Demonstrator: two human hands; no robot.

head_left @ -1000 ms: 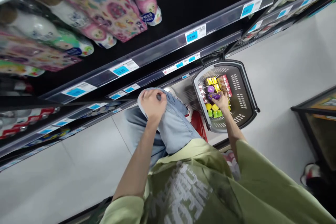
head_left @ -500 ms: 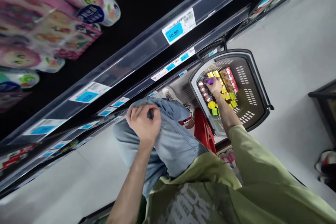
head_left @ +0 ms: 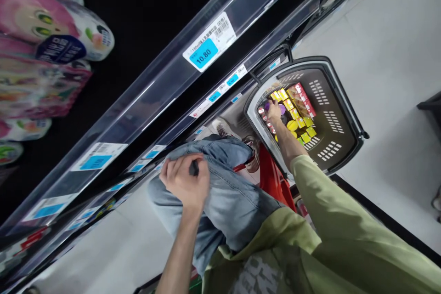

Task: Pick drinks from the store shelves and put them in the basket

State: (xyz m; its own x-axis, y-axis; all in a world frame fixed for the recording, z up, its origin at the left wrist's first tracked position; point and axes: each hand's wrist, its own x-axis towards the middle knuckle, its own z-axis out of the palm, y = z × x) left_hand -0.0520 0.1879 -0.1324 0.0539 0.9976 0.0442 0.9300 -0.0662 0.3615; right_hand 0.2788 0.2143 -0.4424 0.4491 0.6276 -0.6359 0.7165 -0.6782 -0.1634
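My left hand (head_left: 186,177) rests on my bent knee in blue jeans, its fingers curled round a small black object (head_left: 194,167) that shows between thumb and forefinger. My right hand (head_left: 274,111) reaches down into a dark shopping basket (head_left: 339,144) with a grey rim. Its fingers are closed over a small purple item (head_left: 266,106), partly hidden by them. Right beside the hand lies a round purple-topped item (head_left: 282,109). Around it are several yellow packs (head_left: 294,113), a yellow round item (head_left: 292,125) and red-labelled round items near the basket's side.
A red-and-brown pack (head_left: 305,100) lies along the basket's far side. Shelf edges with price tags (head_left: 209,42) run diagonally on my left, with pink bottles (head_left: 44,23) on the upper shelf. A red object (head_left: 272,177) stands between my leg and the basket.
My right hand has shifted left within the basket, uncovering a round purple-topped item. My left hand stays on the knee. The view has moved closer to the shelf's price tags.
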